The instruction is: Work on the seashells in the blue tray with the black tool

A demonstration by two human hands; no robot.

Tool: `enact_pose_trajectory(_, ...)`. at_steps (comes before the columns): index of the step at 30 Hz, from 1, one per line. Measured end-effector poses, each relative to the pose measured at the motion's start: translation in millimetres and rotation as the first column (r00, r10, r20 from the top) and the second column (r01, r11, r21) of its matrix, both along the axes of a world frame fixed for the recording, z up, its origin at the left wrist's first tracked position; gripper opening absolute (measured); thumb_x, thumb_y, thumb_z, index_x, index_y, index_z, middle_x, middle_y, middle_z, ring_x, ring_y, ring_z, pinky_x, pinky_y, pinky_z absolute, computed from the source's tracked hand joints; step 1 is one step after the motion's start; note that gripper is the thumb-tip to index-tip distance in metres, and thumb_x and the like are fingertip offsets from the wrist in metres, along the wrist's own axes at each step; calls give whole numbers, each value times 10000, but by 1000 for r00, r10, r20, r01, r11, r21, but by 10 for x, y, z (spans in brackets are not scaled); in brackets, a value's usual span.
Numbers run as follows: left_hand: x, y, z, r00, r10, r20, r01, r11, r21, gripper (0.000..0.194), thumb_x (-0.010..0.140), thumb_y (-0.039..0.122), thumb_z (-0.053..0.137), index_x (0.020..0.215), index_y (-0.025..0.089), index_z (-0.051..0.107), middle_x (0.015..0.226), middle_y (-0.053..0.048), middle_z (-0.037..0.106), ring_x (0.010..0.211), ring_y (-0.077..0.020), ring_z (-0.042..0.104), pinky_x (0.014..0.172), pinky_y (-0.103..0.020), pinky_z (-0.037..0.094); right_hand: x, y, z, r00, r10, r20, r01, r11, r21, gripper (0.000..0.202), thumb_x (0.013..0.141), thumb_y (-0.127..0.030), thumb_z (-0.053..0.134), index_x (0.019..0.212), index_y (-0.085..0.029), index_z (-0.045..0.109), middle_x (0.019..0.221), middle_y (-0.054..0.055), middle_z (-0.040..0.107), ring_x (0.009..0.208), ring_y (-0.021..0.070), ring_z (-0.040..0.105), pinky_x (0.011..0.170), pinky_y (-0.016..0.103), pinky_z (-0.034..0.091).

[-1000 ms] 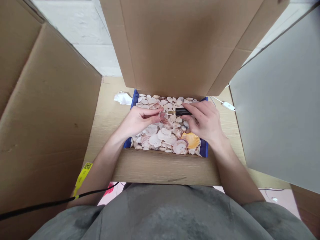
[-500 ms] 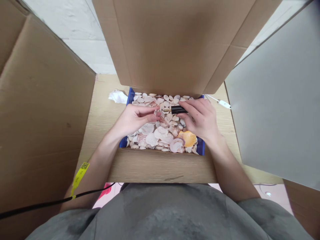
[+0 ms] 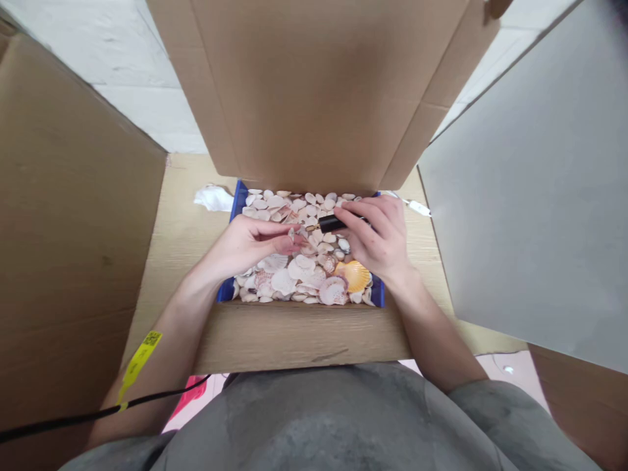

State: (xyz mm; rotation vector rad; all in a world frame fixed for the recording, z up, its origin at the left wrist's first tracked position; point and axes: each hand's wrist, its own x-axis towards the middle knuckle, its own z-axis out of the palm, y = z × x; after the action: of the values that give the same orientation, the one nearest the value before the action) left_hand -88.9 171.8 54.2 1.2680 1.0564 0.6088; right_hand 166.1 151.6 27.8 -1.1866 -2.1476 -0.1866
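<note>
My left hand (image 3: pixel 245 245) pinches a small pale shell (image 3: pixel 291 234) between thumb and fingertips, over the tray. My right hand (image 3: pixel 377 235) is wrapped round a black pen-like mini drill (image 3: pixel 330 224) with a brass-coloured chuck (image 3: pixel 313 227). Its tip points left at the shell; whether they touch is too small to tell. Beneath both hands, many shells (image 3: pixel 299 267) fill a blue tray (image 3: pixel 226 288). An orange scallop shell (image 3: pixel 353 276) lies close below my right hand, with a pinkish scallop shell (image 3: pixel 333 290) beside it.
Cardboard walls rise at the left (image 3: pixel 83 196) and the back (image 3: pixel 314 98), and a grey panel (image 3: pixel 520 196) stands at the right. Crumpled white tissue (image 3: pixel 213 197) lies left of the tray. A white cable connector (image 3: pixel 418 208) lies to the right. A black cable (image 3: pixel 161 394) crosses my left forearm.
The whole view has shifted, so the scene sits further left. The drill is now slightly tilted, and the shell between my left fingers shows more clearly. Both hands keep their holds.
</note>
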Motion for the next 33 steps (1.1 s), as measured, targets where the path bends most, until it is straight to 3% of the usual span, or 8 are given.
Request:
enact_pose_trajectory(6,-19,25,-4,998,31,-50,-26,995,95,333,734,352,788,1059,284,754,1017,-18,765,981,-242,721,957,-390,555,-15,22,29,1000,20,-3,-20,999,37,364,891,-231,588,1251,-280,567,1144,37,697,1044,193,598,912,381,450)
enact_pose_trajectory(13,-12,24,-18,993,71,-97,-55,985,165,368,712,340,801,1073,293,742,1092,-7,743,1015,-234,707,981,-386,535,-39,30,50,993,56,100,-40,987,-157,376,915,-371,562,1253,-207,574,1111,69,702,944,187,616,824,340,459)
enact_pose_trajectory(20,12,6,-10,998,-9,-61,15,995,98,325,754,336,760,1077,304,747,1034,-6,762,959,-226,722,956,-377,539,-40,33,62,995,83,47,-87,992,94,359,867,-215,635,1221,-218,569,1120,55,713,1005,177,614,866,336,453)
enact_pose_trajectory(24,15,7,9,997,-35,-69,41,995,87,322,756,350,757,1072,293,747,1030,-8,763,962,-228,722,953,-390,540,-37,46,56,995,93,33,-96,985,144,411,848,-186,651,1245,-230,551,1122,49,713,1008,175,612,876,344,459)
enact_pose_trajectory(29,24,11,9,994,26,-109,-4,980,201,322,739,336,776,1053,265,756,1037,-19,763,953,-209,719,981,-374,531,-46,46,52,997,80,16,-81,991,109,383,868,-255,643,1241,-236,560,1119,48,712,1006,181,620,864,345,467)
enact_pose_trajectory(33,27,20,-38,990,47,-136,-1,947,321,346,734,305,784,1075,265,744,1038,-18,764,951,-212,715,932,-354,553,-68,34,50,993,83,86,-83,997,-12,333,894,-347,608,1183,-183,603,1072,64,719,914,175,642,808,321,495)
